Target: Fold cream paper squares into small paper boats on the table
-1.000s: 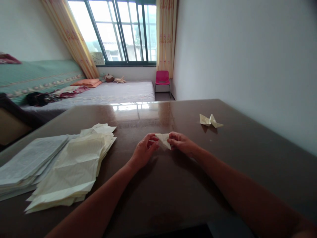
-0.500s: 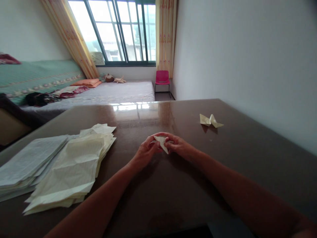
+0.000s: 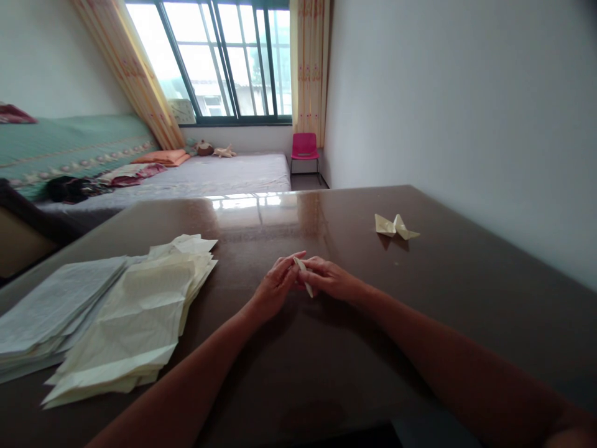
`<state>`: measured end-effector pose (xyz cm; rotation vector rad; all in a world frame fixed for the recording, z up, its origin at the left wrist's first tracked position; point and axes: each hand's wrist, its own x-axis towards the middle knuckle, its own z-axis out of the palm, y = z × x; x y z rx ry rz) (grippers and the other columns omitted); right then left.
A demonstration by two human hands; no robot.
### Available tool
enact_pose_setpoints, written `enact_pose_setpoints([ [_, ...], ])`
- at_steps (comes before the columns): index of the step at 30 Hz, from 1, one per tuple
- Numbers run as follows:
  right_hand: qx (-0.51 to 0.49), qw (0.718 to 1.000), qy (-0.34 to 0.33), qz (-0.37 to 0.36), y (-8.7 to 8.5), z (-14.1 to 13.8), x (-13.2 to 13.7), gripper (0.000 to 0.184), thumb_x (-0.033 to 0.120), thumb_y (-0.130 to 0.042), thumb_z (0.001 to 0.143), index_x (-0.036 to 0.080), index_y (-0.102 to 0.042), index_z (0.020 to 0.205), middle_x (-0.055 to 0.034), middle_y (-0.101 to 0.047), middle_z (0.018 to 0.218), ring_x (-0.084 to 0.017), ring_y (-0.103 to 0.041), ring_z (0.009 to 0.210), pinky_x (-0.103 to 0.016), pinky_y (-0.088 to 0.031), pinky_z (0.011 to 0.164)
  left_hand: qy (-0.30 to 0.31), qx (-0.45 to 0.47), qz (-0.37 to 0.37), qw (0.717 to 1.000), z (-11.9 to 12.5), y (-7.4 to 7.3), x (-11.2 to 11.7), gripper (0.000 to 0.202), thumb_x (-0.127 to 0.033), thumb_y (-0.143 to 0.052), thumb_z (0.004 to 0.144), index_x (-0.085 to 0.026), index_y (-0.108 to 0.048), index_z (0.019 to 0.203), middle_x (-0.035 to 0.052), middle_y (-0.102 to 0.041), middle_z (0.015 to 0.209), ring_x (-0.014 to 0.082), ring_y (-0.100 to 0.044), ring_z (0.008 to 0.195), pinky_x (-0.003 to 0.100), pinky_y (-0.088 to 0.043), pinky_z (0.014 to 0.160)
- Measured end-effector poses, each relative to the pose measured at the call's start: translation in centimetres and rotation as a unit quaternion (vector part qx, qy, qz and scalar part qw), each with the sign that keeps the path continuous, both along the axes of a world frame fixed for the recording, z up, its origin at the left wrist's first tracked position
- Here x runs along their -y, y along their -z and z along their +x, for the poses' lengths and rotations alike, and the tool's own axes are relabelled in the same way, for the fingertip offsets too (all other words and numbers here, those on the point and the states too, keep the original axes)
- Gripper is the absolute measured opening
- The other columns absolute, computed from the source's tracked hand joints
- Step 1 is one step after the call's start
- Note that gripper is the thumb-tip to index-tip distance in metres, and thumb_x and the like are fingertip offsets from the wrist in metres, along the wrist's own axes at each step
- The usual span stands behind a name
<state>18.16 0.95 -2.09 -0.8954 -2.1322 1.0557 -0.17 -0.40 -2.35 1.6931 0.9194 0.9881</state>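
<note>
Between my two hands, above the middle of the brown table (image 3: 280, 361), is a small piece of folded paper (image 3: 304, 277), cream in colour and seen nearly edge-on. My left hand (image 3: 276, 284) grips it from the left, fingers closed. From the other side my right hand (image 3: 329, 276) presses on it with thumb and fingers, covering much of it. A finished-looking folded paper shape (image 3: 395, 226) with two pointed ends stands apart on the right of the table.
To the left lie a stack of cream paper sheets (image 3: 135, 311) and a pile of greyish sheets (image 3: 60, 298). Beyond the table are a bed (image 3: 242, 171), a pink chair (image 3: 305, 147) and a window (image 3: 224, 62). A white wall (image 3: 466, 112) runs along the right.
The folded paper has turned from showing a triangular face to nearly edge-on. My right hand has moved over it, its fingers now flatter against the paper.
</note>
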Motion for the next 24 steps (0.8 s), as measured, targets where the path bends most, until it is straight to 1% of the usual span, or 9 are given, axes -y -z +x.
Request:
enact_pose_setpoints([
  [3, 0.024, 0.999, 0.006, 0.035, 0.3, -0.1, 0.0, 0.036, 0.044, -0.054, 0.087, 0.018, -0.063, 0.111, -0.0049, -0.056, 0.095, -0.013, -0.053, 0.076, -0.025, -0.044, 0.072, -0.025, -0.072, 0.099, 0.992, -0.1, 0.0, 0.0, 0.037, -0.036, -0.042, 0.093, -0.018, -0.057, 0.122, 0.0097, -0.056, 0.116, 0.0193, -0.054, 0.107, 0.033, -0.047, 0.095],
  [7, 0.033, 0.997, -0.011, 0.072, 0.2, -0.2, 0.1, 0.030, 0.036, -0.045, 0.093, 0.019, -0.061, 0.112, -0.0059, -0.057, 0.099, -0.016, -0.053, 0.090, -0.028, -0.043, 0.083, -0.044, -0.111, 0.140, 0.983, -0.1, 0.0, 0.1, 0.034, -0.032, -0.038, 0.094, -0.019, -0.056, 0.121, 0.0089, -0.054, 0.115, 0.0170, -0.056, 0.101, 0.028, -0.051, 0.084],
  [9, 0.041, 0.993, 0.016, 0.106, 0.1, -0.3, 0.2, 0.026, 0.029, -0.044, 0.093, 0.019, -0.060, 0.111, -0.0068, -0.056, 0.103, -0.017, -0.051, 0.097, -0.030, -0.041, 0.088, -0.064, -0.139, 0.168, 0.974, 0.0, 0.0, 0.2, 0.033, -0.029, -0.038, 0.094, -0.020, -0.056, 0.120, 0.0079, -0.054, 0.112, 0.0157, -0.057, 0.095, 0.027, -0.051, 0.081],
  [11, 0.065, 0.985, 0.072, 0.146, 0.1, -0.4, 0.5, 0.021, 0.025, -0.049, 0.089, 0.018, -0.061, 0.104, -0.0075, -0.053, 0.103, -0.018, -0.050, 0.096, -0.030, -0.040, 0.088, -0.080, -0.181, 0.191, 0.961, 0.2, 0.1, 0.4, 0.033, -0.025, -0.039, 0.092, -0.021, -0.054, 0.121, 0.0069, -0.054, 0.108, 0.0147, -0.058, 0.088, 0.028, -0.051, 0.080],
  [14, 0.115, 0.971, 0.126, 0.168, 0.5, -0.7, 0.7, 0.011, 0.022, -0.053, 0.084, 0.016, -0.061, 0.089, -0.0055, -0.051, 0.089, -0.016, -0.050, 0.080, -0.027, -0.041, 0.076, -0.081, -0.226, 0.202, 0.950, 0.7, 0.7, 0.5, 0.040, -0.019, -0.043, 0.088, -0.023, -0.047, 0.127, 0.0060, -0.052, 0.108, 0.0142, -0.058, 0.083, 0.029, -0.051, 0.078],
  [15, 0.122, 0.970, 0.128, 0.168, 0.6, -0.8, 0.7, 0.010, 0.021, -0.052, 0.084, 0.016, -0.060, 0.087, -0.0044, -0.050, 0.086, -0.015, -0.049, 0.075, -0.026, -0.040, 0.072, -0.082, -0.230, 0.204, 0.948, 0.8, 0.9, 0.4, 0.042, -0.018, -0.045, 0.086, -0.024, -0.045, 0.128, 0.0057, -0.051, 0.107, 0.0143, -0.057, 0.083, 0.030, -0.051, 0.079],
  [17, 0.113, 0.971, 0.128, 0.168, 1.0, -0.9, 0.6, 0.010, 0.018, -0.051, 0.083, 0.017, -0.057, 0.091, -0.0027, -0.049, 0.082, -0.014, -0.047, 0.071, -0.026, -0.039, 0.069, -0.095, -0.230, 0.204, 0.947, 0.8, 1.4, 0.2, 0.043, -0.017, -0.047, 0.083, -0.023, -0.043, 0.125, 0.0048, -0.051, 0.104, 0.0139, -0.056, 0.081, 0.030, -0.050, 0.078],
  [20, 0.079, 0.975, 0.147, 0.147, 1.4, -0.7, 0.2, 0.024, 0.013, -0.053, 0.078, 0.019, -0.051, 0.100, 0.0006, -0.050, 0.078, -0.013, -0.048, 0.068, -0.024, -0.038, 0.065, -0.125, -0.222, 0.184, 0.949, 0.7, 1.7, -0.3, 0.030, -0.017, -0.049, 0.081, -0.020, -0.046, 0.110, 0.0020, -0.052, 0.094, 0.0125, -0.055, 0.074, 0.028, -0.049, 0.070],
  [24, 0.068, 0.981, 0.128, 0.128, 1.4, -0.2, -0.1, 0.017, 0.013, -0.056, 0.074, 0.020, -0.050, 0.088, 0.0011, -0.052, 0.081, -0.011, -0.048, 0.067, -0.022, -0.039, 0.062, -0.111, -0.251, 0.181, 0.944, 0.2, 1.3, -0.5, 0.010, -0.021, -0.051, 0.080, -0.021, -0.049, 0.090, -0.0005, -0.052, 0.084, 0.0123, -0.053, 0.068, 0.025, -0.046, 0.063],
])
